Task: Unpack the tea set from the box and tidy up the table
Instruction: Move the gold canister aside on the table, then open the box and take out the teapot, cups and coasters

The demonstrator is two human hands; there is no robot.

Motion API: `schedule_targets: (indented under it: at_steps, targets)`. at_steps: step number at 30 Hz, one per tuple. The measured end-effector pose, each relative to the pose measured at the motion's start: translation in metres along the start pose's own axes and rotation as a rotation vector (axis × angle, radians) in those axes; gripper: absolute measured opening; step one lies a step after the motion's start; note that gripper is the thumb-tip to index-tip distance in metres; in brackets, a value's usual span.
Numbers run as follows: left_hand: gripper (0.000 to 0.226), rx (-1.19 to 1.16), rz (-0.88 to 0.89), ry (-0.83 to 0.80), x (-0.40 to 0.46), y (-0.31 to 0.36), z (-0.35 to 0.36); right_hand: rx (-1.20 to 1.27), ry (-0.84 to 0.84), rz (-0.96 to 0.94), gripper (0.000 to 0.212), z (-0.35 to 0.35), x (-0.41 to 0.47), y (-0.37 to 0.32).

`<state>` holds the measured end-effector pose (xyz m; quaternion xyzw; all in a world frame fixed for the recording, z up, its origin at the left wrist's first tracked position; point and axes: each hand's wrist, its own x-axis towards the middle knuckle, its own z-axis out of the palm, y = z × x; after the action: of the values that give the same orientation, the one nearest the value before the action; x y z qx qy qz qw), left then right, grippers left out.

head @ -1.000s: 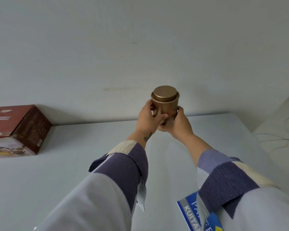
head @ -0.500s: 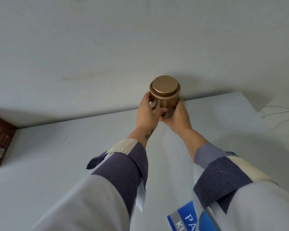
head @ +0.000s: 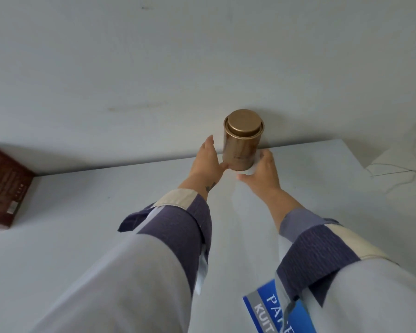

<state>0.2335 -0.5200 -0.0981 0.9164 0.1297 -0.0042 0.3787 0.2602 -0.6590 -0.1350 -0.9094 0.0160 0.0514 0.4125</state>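
A copper-coloured tea canister with a round lid stands upright on the white table, close to the far edge by the wall. My left hand is at its left side, fingers straight and thumb touching the canister's base. At the lower right side, my right hand has relaxed fingers by the base and no grip. The dark red tea set box lies at the far left of the table, partly cut off by the frame edge.
A pale wall rises right behind the table's far edge. White cables lie on a surface beyond the table's right corner. A blue badge hangs near my right sleeve.
The canister came down from the air onto the table near the wall. Both hands have released it and spread away from its sides.
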Motion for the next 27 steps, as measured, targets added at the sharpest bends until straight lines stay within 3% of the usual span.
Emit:
schedule_targets:
  at_steps: [4,8,16,27]
  targets:
    - [0.073,0.136,0.025,0.017,-0.031,-0.005,-0.041,-0.224,-0.094,0.016,0.076,-0.008,-0.029,-0.030]
    - [0.058,0.316,0.113,0.059,-0.072,-0.023,-0.095,-0.405,-0.198,-0.099,0.055,-0.008,-0.066,-0.088]
    - [0.051,0.524,0.099,0.179,-0.184,-0.097,-0.222,-0.478,-0.230,-0.367,0.057,0.037,-0.179,-0.192]
    - [0.050,0.455,-0.092,0.305,-0.329,-0.239,-0.350,-0.416,-0.297,-0.487,0.058,0.146,-0.331,-0.279]
